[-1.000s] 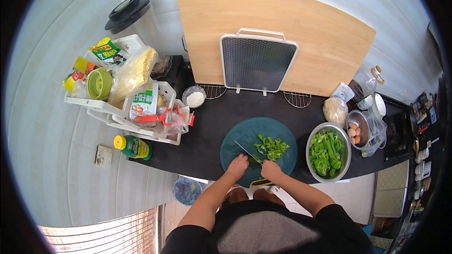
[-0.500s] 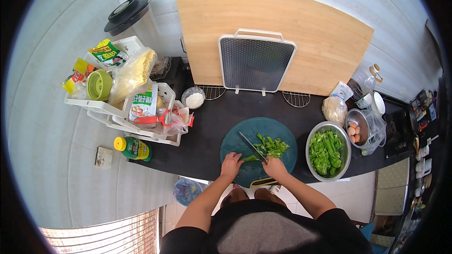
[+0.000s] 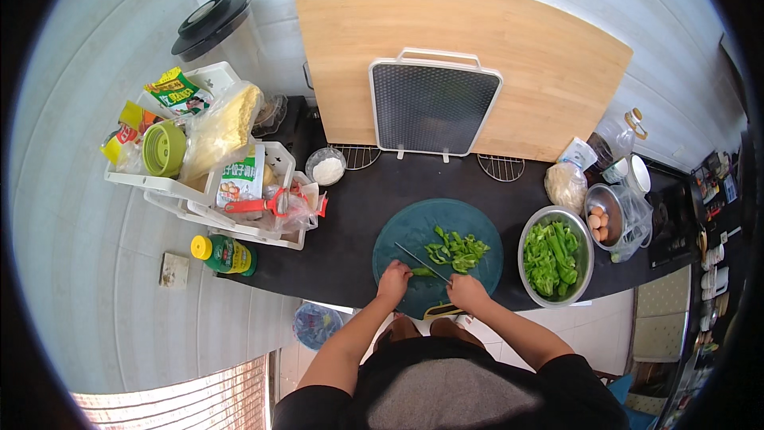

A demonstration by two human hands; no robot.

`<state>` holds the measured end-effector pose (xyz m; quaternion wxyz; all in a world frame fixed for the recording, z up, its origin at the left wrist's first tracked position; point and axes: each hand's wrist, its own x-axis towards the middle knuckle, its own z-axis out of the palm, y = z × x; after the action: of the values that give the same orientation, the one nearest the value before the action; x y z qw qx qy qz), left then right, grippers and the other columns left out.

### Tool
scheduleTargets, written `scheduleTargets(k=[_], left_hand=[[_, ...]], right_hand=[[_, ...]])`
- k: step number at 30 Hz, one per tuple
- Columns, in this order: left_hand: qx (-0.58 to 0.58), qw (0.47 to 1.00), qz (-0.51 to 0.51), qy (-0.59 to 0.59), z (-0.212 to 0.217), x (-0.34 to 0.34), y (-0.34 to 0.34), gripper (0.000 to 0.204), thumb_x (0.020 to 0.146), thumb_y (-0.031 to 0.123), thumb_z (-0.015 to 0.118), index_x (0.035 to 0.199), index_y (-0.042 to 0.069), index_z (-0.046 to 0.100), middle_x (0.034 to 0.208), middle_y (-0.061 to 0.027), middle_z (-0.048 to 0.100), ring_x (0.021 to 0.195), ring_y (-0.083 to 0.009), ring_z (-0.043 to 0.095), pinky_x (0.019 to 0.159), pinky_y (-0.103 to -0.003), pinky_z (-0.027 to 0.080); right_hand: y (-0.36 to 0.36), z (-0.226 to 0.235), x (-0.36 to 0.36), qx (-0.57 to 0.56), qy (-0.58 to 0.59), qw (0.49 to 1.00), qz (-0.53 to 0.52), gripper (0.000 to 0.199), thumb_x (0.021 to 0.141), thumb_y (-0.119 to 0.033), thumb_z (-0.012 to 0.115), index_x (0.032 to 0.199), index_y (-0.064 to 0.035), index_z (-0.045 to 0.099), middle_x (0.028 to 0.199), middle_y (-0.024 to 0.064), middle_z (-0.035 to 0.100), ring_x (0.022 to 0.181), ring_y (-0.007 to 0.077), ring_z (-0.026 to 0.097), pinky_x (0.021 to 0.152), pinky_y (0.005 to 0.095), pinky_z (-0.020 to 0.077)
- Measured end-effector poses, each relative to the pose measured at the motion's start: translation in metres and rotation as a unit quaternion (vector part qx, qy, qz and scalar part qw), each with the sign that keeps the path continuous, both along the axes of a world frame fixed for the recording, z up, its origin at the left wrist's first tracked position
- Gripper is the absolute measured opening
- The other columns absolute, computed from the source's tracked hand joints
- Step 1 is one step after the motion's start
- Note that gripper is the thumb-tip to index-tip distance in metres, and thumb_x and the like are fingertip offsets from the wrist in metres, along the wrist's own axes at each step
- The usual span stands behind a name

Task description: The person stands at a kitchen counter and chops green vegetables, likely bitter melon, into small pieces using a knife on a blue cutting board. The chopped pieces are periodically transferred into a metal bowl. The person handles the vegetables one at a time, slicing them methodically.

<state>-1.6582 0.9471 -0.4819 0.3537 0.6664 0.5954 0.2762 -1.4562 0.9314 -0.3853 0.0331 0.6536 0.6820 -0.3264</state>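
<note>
On a round dark-green cutting board [image 3: 406, 219], my right hand [image 3: 466, 292] is closed around the handle of a kitchen knife [image 3: 420, 259]. Its blade slants up to the left, across a piece of what looks like green pepper [image 3: 423, 272]. My left hand [image 3: 393, 281] presses that piece against the board, left of the blade, with the fingers bent together. Cut green pieces [image 3: 458, 251] lie in a loose pile just beyond the knife. To the right of the board, a steel bowl [image 3: 590, 259] holds more of the long green vegetable.
A smaller bowl with eggs [image 3: 598, 223] stands farther right. Glass bowl of white powder [image 3: 327, 169], white baskets of packets [image 3: 215, 219] and a green bottle with a yellow cap [image 3: 231, 255] are at the left. A large wooden board [image 3: 342, 48] and a dark framed board [image 3: 434, 107] lean behind.
The knife blade has turned more edge-on and sits slightly lower across the green pepper. Both hands have shifted only a little.
</note>
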Motion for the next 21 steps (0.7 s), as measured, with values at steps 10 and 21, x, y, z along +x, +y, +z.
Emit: scheduleTargets(k=[10, 21], left_hand=[[0.043, 0.998, -0.025, 0.022, -0.004, 0.005, 0.006, 0.006, 0.073, 0.005, 0.060, 0.070, 0.000, 0.057, 0.081, -0.0158, 0.054, 0.079, -0.0362, 0.055, 0.071, -0.043, 0.046], [0.059, 0.996, -0.031, 0.053, -0.004, 0.007, 0.002, 0.007, 0.074, 0.003, 0.058, 0.070, 0.000, 0.054, 0.081, -0.0155, 0.052, 0.083, -0.0362, 0.054, 0.071, -0.044, 0.046]], right_hand=[[0.006, -0.074, 0.011, 0.004, 0.004, 0.997, 0.079, 0.021, 0.077, -0.016, 0.050, 0.074, 0.0017, 0.060, 0.078, 0.0233, 0.062, 0.075, 0.0393, 0.060, 0.070, 0.0453, 0.0488], [0.028, -0.050, -0.037, 0.021, 0.020, 0.999, -0.013, 0.016, 0.073, -0.010, 0.052, 0.077, 0.0033, 0.061, 0.077, 0.0253, 0.062, 0.076, 0.0389, 0.062, 0.070, 0.0451, 0.0503]])
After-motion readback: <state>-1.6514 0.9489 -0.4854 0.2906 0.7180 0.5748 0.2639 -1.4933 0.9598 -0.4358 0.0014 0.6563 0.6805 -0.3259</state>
